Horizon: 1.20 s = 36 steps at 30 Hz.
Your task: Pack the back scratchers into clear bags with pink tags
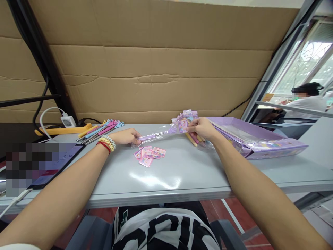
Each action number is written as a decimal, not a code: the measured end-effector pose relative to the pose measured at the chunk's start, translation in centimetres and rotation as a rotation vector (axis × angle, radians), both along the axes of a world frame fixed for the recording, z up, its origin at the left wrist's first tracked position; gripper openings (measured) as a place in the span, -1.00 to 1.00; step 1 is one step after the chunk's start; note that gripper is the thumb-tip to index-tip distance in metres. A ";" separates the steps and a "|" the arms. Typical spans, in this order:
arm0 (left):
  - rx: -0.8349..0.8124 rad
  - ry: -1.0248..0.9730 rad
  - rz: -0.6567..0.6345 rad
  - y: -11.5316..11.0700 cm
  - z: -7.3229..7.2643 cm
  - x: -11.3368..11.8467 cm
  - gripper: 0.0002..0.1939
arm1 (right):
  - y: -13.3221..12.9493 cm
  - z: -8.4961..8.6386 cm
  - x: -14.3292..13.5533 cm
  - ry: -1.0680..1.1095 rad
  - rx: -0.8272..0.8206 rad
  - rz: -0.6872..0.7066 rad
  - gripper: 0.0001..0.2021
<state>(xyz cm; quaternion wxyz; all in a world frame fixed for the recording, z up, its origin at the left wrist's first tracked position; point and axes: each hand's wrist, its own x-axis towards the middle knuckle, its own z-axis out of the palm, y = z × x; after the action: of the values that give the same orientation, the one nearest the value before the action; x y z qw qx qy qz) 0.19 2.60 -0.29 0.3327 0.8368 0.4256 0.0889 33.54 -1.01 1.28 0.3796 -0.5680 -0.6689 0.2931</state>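
Progress, big to small: purple tray [260,137] at right w/ clear-wrapped stuff, looks like stock. Loose pile of bare scratchers [102,129] at far left of table [182,173], prob not yet bagged. Bundle of carded ones [191,137] under right hand, prob done. Small pink label cards [149,154] lie between the hands, several left.

Item in hand: purple scratcher [158,133] in clear sleeve, over table centre, held level. Left hand [127,136] fingers closed on handle end; right hand [201,127] pinches a card [183,125] at fork end
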 end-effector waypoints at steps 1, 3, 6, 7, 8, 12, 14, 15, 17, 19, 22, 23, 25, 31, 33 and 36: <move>-0.012 -0.009 -0.006 0.0 0.0 0.0 -0.82 | 0.0 0.0 0.0 0.004 0.008 -0.002 -0.72; -0.032 -0.022 -0.016 0.0 0.1 -0.1 -0.81 | 0.2 -0.1 0.1 0.024 0.007 0.000 -0.71; -0.052 -0.038 -0.021 0.0 0.0 -0.2 -0.79 | 0.5 -0.5 0.4 0.063 -0.026 0.030 -0.71; -0.059 -0.043 -0.019 0.0 0.0 -0.3 -0.79 | 0.6 -0.6 0.5 0.063 -0.032 0.048 -0.70; -0.064 -0.046 -0.016 0.0 -0.1 -0.3 -0.79 | 0.7 -0.8 0.6 0.055 -0.036 0.072 -0.69; -0.069 -0.046 -0.006 -0.1 0.0 -0.3 -0.78 | 0.8 -1.0 0.7 0.040 -0.047 0.203 -0.61; -0.069 -0.048 -0.007 -0.1 0.0 -0.3 -0.79 | 0.8 -1.0 0.4 0.107 -0.050 0.227 -0.56; -0.069 -0.051 -0.009 -0.1 0.0 -0.3 -0.79 | 0.9 -1.0 0.2 0.163 -0.056 0.233 -0.53; -0.064 -0.059 -0.013 -0.1 0.1 -0.3 -0.80 | 1.0 -1.1 -0.2 0.285 -0.067 0.240 -0.49; -0.058 -0.064 -0.014 0.0 0.0 -0.4 -0.81 | 1.1 -1.2 -0.4 0.321 -0.067 0.228 -0.54; -0.062 -0.058 -0.017 -0.2 0.0 -0.3 -0.81 | 1.1 -1.4 -0.5 0.160 -0.013 0.153 -0.67; -0.064 -0.050 -0.020 -0.3 0.1 -0.2 -0.81 | 1.1 -1.4 -0.6 0.102 0.007 0.125 -0.69; -0.061 -0.023 -0.031 -0.6 0.2 0.1 -0.80 | 0.8 -1.3 -0.7 0.051 0.054 0.071 -0.69; -0.082 -0.033 -0.060 -2.0 1.0 1.2 -0.78 | 0.1 -0.8 -1.5 0.132 0.202 -0.087 -0.70; -0.064 -0.116 -0.033 -2.5 1.1 1.6 -0.79 | 0.0 -0.7 -1.9 0.180 0.392 -0.245 -0.73; -0.092 -0.323 0.044 -3.1 1.0 2.6 -0.81 | -0.1 -0.6 -2.3 0.145 0.738 -0.498 -0.69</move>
<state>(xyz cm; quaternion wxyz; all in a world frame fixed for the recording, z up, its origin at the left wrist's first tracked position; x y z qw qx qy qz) 2.79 -0.50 0.75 0.4327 0.7861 0.3882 0.2100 31.20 -1.08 0.73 0.6616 -0.5161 -0.5433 -0.0263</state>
